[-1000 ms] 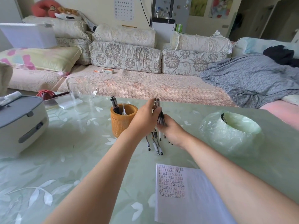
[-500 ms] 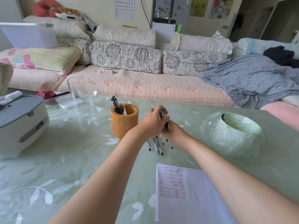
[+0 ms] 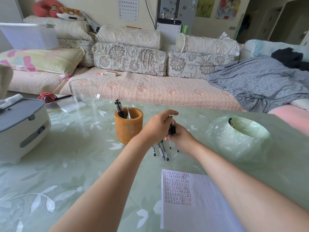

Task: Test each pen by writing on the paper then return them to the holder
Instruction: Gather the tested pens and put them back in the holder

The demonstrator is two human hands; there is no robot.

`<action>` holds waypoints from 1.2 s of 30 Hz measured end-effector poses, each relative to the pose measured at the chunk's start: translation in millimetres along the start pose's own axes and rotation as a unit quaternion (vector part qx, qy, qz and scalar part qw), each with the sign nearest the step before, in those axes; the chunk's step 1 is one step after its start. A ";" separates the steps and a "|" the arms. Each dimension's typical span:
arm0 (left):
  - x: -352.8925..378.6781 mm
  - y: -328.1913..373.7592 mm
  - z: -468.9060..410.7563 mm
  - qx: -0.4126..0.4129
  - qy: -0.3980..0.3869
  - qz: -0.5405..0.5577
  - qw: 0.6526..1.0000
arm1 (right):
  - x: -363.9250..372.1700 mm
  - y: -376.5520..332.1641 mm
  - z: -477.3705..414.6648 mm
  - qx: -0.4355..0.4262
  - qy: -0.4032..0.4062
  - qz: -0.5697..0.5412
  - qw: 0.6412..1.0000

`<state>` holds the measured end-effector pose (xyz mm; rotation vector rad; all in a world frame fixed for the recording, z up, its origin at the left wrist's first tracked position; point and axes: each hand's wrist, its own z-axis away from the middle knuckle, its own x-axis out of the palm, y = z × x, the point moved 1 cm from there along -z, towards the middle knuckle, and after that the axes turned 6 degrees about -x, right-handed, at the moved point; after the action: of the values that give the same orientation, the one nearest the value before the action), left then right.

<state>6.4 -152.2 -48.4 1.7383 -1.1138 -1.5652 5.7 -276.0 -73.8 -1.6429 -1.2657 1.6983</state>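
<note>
The left hand (image 3: 158, 127) and right hand (image 3: 183, 139) meet over a green leaf-patterned table (image 3: 70, 164), both curled around one bundle of pens (image 3: 161, 150), tips pointing down. Just to their left stands an orange-brown pen holder (image 3: 128, 131) with a few black pens (image 3: 119, 108) upright inside. A sheet of paper (image 3: 197, 213), with rows of handwriting, lies nearer the viewer.

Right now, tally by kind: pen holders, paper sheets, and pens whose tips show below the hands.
Round orange-brown pen holder: 1
White paper sheet with writing: 1
Black-and-white pens with tips showing: 5
Total: 7
</note>
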 end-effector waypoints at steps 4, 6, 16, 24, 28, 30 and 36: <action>-2.8 3.2 -2.0 0.033 0.036 -0.015 0.999 | 1.1 -5.0 -3.0 -0.013 0.021 -0.045 0.999; -2.4 2.1 0.2 0.051 0.054 -0.056 0.996 | 1.8 -2.8 -5.7 -0.029 0.028 -0.071 0.997; 2.3 -6.4 -0.3 0.046 0.088 -0.110 0.989 | 5.3 6.4 -5.0 -0.030 0.006 -0.038 0.999; -24.4 -3.1 3.7 0.093 0.092 -0.171 0.977 | 7.9 -11.2 -5.2 -0.021 0.026 -0.030 0.999; -60.8 -0.9 6.5 0.134 0.237 -0.110 0.956 | 13.8 -37.1 -11.1 -0.058 0.077 -0.124 0.988; -79.9 -7.5 10.5 0.139 0.324 -0.102 0.930 | 18.2 -50.8 -17.0 -0.077 0.103 -0.159 0.979; -100.5 -46.5 22.1 -0.007 0.331 -0.137 0.933 | 33.1 -95.3 -59.6 -0.101 0.157 -0.170 0.968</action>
<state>-3.2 -40.1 -38.1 2.2400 -0.5364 -0.9719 30.6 -185.9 -3.1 -1.6133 -1.4913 1.0902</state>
